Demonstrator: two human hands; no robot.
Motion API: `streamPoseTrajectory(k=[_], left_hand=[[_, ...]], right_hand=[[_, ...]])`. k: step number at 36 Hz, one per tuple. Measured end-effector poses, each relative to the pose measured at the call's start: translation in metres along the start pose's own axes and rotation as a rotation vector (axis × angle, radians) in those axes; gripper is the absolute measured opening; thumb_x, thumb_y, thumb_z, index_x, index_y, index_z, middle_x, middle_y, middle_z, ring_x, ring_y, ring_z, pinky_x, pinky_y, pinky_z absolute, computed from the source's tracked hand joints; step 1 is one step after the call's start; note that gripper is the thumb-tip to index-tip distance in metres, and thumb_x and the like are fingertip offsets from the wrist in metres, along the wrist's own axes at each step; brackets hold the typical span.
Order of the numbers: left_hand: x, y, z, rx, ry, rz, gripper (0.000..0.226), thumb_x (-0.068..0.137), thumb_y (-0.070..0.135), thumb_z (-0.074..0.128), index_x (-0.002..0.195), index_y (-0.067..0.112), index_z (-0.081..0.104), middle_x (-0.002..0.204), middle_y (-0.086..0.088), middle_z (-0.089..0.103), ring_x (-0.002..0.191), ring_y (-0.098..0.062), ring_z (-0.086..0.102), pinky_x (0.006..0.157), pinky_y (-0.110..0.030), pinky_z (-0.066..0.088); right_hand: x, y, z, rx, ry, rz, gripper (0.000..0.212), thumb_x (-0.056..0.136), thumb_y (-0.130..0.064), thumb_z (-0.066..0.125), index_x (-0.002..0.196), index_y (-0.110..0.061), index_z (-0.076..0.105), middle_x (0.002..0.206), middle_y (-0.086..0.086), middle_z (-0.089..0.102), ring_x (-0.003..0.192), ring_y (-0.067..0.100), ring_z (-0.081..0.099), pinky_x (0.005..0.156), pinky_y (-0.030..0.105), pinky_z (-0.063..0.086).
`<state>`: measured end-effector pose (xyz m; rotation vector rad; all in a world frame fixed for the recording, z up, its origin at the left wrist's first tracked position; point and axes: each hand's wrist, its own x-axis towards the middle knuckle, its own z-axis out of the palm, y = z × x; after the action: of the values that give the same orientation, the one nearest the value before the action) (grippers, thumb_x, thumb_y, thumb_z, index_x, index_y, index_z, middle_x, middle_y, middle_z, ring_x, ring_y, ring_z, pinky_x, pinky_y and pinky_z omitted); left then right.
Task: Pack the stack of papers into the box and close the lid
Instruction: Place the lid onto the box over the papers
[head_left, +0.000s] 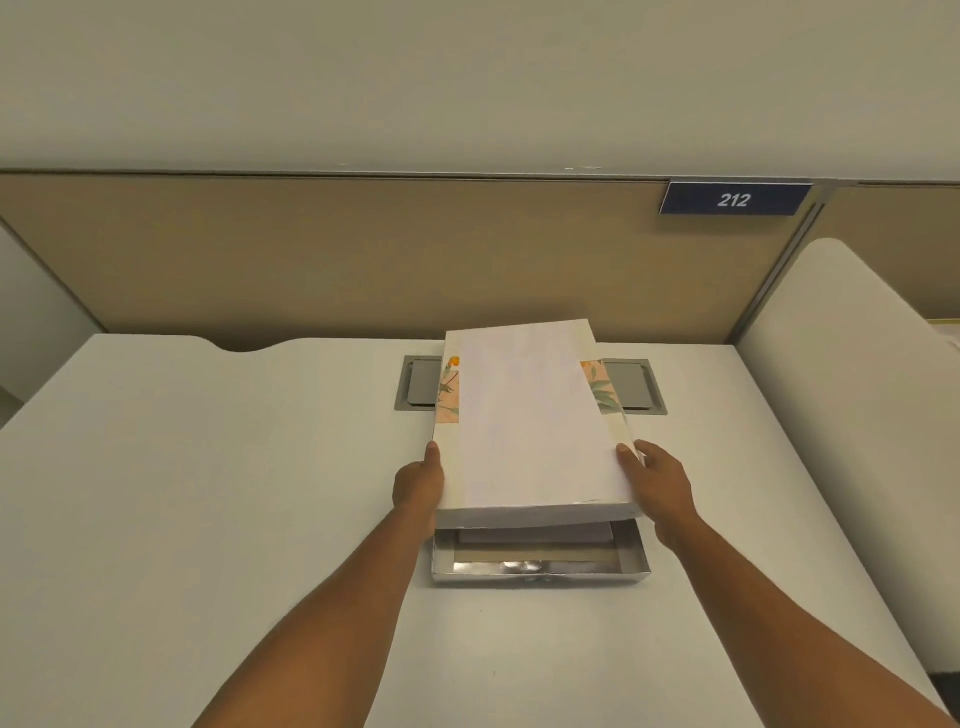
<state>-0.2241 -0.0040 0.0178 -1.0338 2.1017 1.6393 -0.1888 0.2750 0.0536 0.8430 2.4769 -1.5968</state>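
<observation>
The scene is viewed by a single head-worn wide-angle camera, aimed forward and downward from the near edge of the white desk (208, 493), close above it, with the far beige partition (363, 260) taken in.

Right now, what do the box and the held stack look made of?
Box: looks like thin cardboard with a shiny silver foil finish; the front wall glints and looks crumpled. Stack of papers: matte white paper, layered sheet edges visible along its near side.
</observation>
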Motion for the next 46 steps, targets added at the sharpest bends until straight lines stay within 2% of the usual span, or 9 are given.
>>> streamPoseTrajectory(k=[5,17,22,26,32,35,41,44,46], left_hand=[[0.007,-0.001,0.002,0.054,-0.018,-0.03,0.052,0.098,0.056,0.035,0.074,0.012,0.049,0.099,-0.011,0.06,0.094,-0.027,0.055,0.091,-0.038,0.048],[-0.013,-0.018,-0.015,0.022,-0.126,-0.094,0.052,0.095,0.056,0.046,0.109,0.007,0.057,0.103,-0.01,0.065,0.101,-0.03,0.062,0.09,-0.04,0.051],[-0.03,-0.032,-0.021,0.058,-0.13,-0.084,0.045,0.095,0.055,0.046,0.086,0.012,0.052,0.104,-0.008,0.059,0.091,-0.024,0.054,0.074,-0.033,0.043],[-0.041,-0.045,-0.03,0.073,-0.169,-0.087,0.06,0.09,0.062,0.048,0.111,0.005,0.055,0.109,-0.008,0.062,0.099,-0.027,0.058,0.085,-0.035,0.049],[-0.062,-0.063,-0.038,0.097,-0.197,-0.086,0.055,0.09,0.058,0.054,0.108,0.006,0.054,0.088,-0.005,0.052,0.08,-0.019,0.055,0.084,-0.038,0.06],[-0.069,-0.07,-0.044,0.099,-0.194,-0.047,0.055,0.09,0.056,0.056,0.11,0.004,0.055,0.089,-0.005,0.052,0.081,-0.019,0.056,0.081,-0.035,0.06],[-0.073,-0.087,-0.053,0.128,-0.226,-0.03,0.052,0.09,0.049,0.062,0.108,0.0,0.061,0.09,-0.007,0.062,0.08,-0.019,0.062,0.076,-0.034,0.061],[-0.072,-0.095,-0.058,0.178,-0.221,-0.031,0.053,0.087,0.048,0.066,0.104,-0.002,0.064,0.09,-0.009,0.065,0.083,-0.022,0.065,0.077,-0.036,0.061],[-0.07,-0.099,-0.06,0.213,-0.232,-0.038,0.053,0.086,0.047,0.069,0.104,-0.003,0.066,0.094,-0.012,0.07,0.085,-0.025,0.07,0.077,-0.037,0.062]], right_hand=[[0.01,0.011,0.004,-0.024,-0.015,0.037,0.057,0.095,-0.045,0.053,0.143,-0.014,0.045,0.146,0.009,0.049,0.129,0.03,0.05,0.105,0.044,0.043],[-0.001,0.045,-0.002,-0.17,-0.065,0.008,0.055,0.095,-0.05,0.047,0.138,-0.016,0.052,0.133,0.005,0.06,0.116,0.025,0.057,0.101,0.044,0.048],[-0.017,0.048,-0.008,-0.227,-0.071,-0.001,0.049,0.096,-0.044,0.048,0.135,-0.014,0.056,0.127,0.005,0.064,0.109,0.024,0.058,0.096,0.037,0.047],[-0.031,0.054,-0.013,-0.258,-0.087,-0.009,0.049,0.095,-0.045,0.049,0.132,-0.015,0.058,0.124,0.007,0.066,0.111,0.028,0.06,0.096,0.04,0.049],[-0.05,0.062,-0.015,-0.293,-0.102,-0.002,0.047,0.096,-0.045,0.046,0.128,-0.014,0.059,0.122,0.006,0.064,0.11,0.03,0.059,0.092,0.045,0.053],[-0.059,0.066,-0.014,-0.369,-0.097,-0.018,0.042,0.097,-0.041,0.046,0.119,-0.009,0.063,0.12,0.008,0.065,0.11,0.031,0.058,0.083,0.031,0.042],[-0.066,0.078,-0.015,-0.453,-0.114,0.002,0.034,0.094,-0.038,0.051,0.093,-0.006,0.064,0.097,0.008,0.066,0.092,0.029,0.059,0.073,0.033,0.043],[-0.068,0.083,-0.015,-0.509,-0.138,0.014,0.032,0.092,-0.035,0.054,0.069,-0.014,0.047,0.082,0.004,0.058,0.078,0.025,0.053,0.064,0.03,0.039],[-0.068,0.086,-0.014,-0.559,-0.162,0.041,0.031,0.091,-0.034,0.055,0.07,-0.014,0.045,0.083,0.004,0.056,0.076,0.025,0.052,0.062,0.028,0.038]])
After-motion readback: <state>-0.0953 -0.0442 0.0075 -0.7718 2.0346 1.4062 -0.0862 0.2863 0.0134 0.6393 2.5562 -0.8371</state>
